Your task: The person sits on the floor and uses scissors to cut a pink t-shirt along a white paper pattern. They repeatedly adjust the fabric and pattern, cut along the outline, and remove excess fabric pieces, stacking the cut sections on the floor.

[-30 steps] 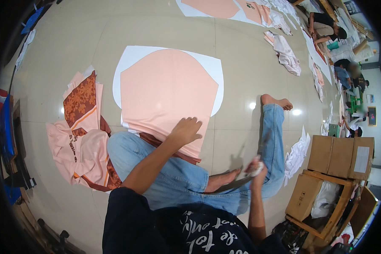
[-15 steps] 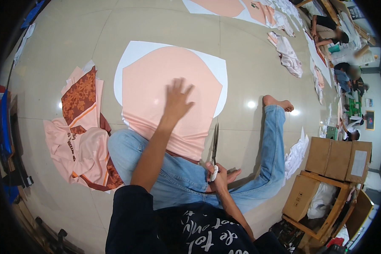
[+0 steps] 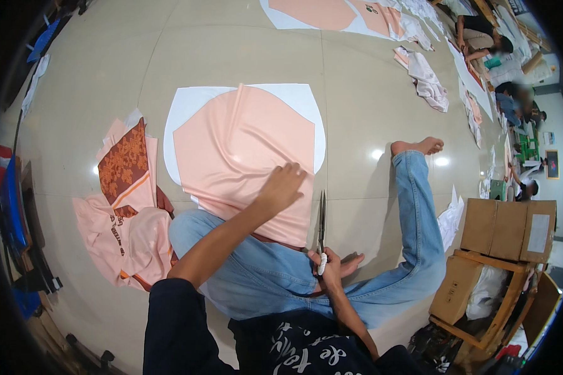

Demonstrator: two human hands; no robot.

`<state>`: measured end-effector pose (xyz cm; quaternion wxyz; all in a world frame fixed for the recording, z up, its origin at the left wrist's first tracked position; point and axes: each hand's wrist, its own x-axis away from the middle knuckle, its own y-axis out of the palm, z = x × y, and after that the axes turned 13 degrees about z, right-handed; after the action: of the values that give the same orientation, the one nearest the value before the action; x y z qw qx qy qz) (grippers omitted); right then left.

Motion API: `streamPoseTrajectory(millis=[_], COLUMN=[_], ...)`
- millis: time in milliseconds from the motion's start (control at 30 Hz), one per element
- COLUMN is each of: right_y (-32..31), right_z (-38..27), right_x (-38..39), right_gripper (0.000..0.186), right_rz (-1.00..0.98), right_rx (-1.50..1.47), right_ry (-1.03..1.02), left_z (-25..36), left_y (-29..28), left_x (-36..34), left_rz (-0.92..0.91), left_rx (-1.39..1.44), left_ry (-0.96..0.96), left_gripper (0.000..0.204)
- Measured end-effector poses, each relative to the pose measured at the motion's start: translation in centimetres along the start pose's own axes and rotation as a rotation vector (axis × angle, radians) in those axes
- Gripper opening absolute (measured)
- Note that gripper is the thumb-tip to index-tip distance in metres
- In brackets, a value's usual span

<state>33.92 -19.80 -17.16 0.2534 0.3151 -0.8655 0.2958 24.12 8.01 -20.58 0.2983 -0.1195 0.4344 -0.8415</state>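
A pink fabric panel with white margins [image 3: 256, 131] lies on the floor before me, its near edge reaching my jeans. My left hand [image 3: 284, 187] rests on the panel's right part, fingers outstretched and slightly bent, with creases running through the cloth around it. In my right hand [image 3: 330, 269] is a pair of scissors [image 3: 322, 228], held by its white-wrapped handle. The dark blades point away from me, just beside the panel's right edge, and look nearly closed. To my left lies a crumpled pile of pink garment pieces [image 3: 128, 231] with a brown patterned section.
My bent legs in blue jeans [image 3: 413, 212] frame the near side. More pink and white fabric [image 3: 319, 14] lies at the far side, and a white scrap [image 3: 450, 219] at right. Cardboard boxes [image 3: 507, 228] stand on a wooden frame. Other people work at far right.
My left hand has slid right and nearer across the pink panel. The cloth has bunched into folds, and its far edge sits nearer. The scissors stay in my right hand.
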Motion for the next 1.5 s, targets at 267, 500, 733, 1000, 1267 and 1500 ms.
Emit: streamPoseTrajectory(millis=[267,500,733,1000,1267,1500], right_y=[0.8,3.6,5.3,6.6,6.4,7.0], right_z=[-1.4,-2.9,-3.1,-3.1,-5.6,-5.8], right_x=[-0.9,-3.3,-3.7,-3.7,-3.6,-5.0], right_gripper=[0.033,0.038,0.042,0.041,0.040,0.035], right_rz=[-0.036,0.019,0.081,0.123,0.047,0.071], right_rx=[-0.060,0.027,0.057,0.068,0.056,0.078], right_ry=[0.061,0.013,-0.061,-0.106,0.025,-0.030], left_z=[0.4,-0.9,-1.3,-1.4,-1.5,-1.6], left_y=[3.8,3.9,3.8,3.7,3.7,3.3], left_x=[1.0,0.4,0.2,0.2,0.3,0.4], left_rz=[0.052,0.013,0.006,-0.015,-0.020,-0.053], left_rx=[0.131,0.340,0.365,0.373,0.361,0.367], left_ry=[0.060,-0.075,-0.080,-0.085,-0.074,-0.069], left_gripper=[0.022,0.012,0.010,0.012,0.015,0.018])
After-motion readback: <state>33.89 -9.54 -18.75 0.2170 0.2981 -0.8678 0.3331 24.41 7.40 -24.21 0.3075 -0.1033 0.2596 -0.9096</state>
